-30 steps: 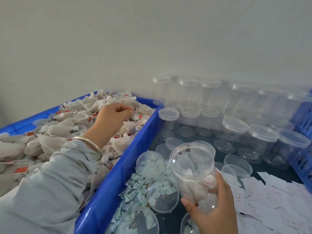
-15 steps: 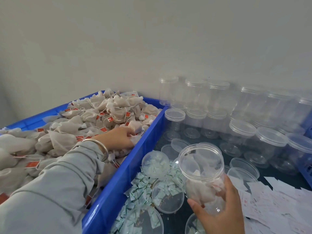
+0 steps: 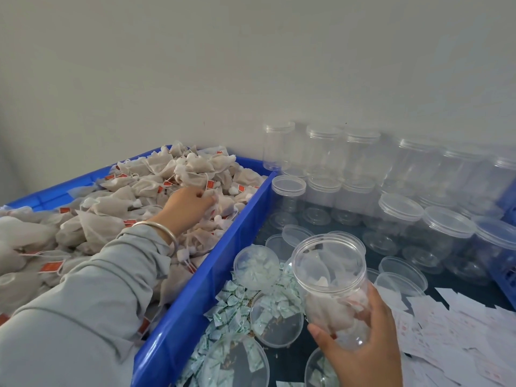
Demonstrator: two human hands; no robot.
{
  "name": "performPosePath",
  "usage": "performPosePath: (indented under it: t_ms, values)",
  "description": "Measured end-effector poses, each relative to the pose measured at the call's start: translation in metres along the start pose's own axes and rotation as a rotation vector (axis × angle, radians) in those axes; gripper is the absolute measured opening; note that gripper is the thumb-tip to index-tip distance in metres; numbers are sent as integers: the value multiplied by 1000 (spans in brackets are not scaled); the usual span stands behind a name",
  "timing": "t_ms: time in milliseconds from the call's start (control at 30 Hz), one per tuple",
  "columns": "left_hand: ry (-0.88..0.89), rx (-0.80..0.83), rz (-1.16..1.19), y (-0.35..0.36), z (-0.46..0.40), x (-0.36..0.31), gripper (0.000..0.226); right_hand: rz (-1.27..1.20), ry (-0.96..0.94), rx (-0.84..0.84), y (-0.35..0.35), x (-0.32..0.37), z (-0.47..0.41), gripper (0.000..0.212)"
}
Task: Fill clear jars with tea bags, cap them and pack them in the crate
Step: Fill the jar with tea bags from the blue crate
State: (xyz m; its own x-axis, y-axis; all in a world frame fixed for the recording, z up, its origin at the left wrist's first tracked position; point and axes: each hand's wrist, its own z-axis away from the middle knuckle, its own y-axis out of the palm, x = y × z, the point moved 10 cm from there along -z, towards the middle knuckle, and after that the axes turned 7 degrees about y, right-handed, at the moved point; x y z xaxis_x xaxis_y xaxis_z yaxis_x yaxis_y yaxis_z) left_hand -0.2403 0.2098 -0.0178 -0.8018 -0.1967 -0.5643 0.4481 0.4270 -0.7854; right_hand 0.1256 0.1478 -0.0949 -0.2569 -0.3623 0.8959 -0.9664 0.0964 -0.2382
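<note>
A blue bin [image 3: 220,263] on the left is heaped with grey mesh tea bags [image 3: 134,191] carrying red tags. My left hand [image 3: 190,203] reaches into the heap, its fingers curled round a tea bag near the bin's right wall. My right hand [image 3: 363,350] grips an open clear jar [image 3: 332,280] from below, tilted toward the bin. Several tea bags lie inside the jar. Loose clear lids [image 3: 276,322] lie on the dark table beside it.
Rows of capped empty clear jars [image 3: 402,219] stand along the wall at the back right. Small green-and-white sachets [image 3: 229,308] are scattered by the bin. White paper slips [image 3: 446,331] cover the right of the table. A blue crate's edge [image 3: 508,247] shows at far right.
My left hand has gone from above the heap down into the tea bags and then forward along the bin's right wall. The jar in my right hand has stayed almost still.
</note>
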Motion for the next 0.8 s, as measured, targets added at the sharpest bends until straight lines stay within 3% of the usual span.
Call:
performPosePath:
  t_ms: [167, 267, 433, 567, 667, 800]
  values:
    - [-6, 117, 100, 25, 2, -4, 33, -18, -8, -2, 1, -1, 2, 114]
    - [83, 229, -59, 45, 6, -8, 36, -13, -3, -6, 0, -1, 2, 115]
    - [130, 285, -55, 59, 8, -10, 10, 22, -7, 25, 4, 4, -1, 114]
    - [96, 320, -8, 57, 9, -4, 10, 39, -64, 19, 4, 13, -3, 112]
    - [90, 370, -96, 58, 11, -5, 22, 33, -24, 9, 1, 8, 0, 111]
    - [122, 374, -198, 57, 14, -12, 18, 31, -18, 30, 4, 12, 0, 113]
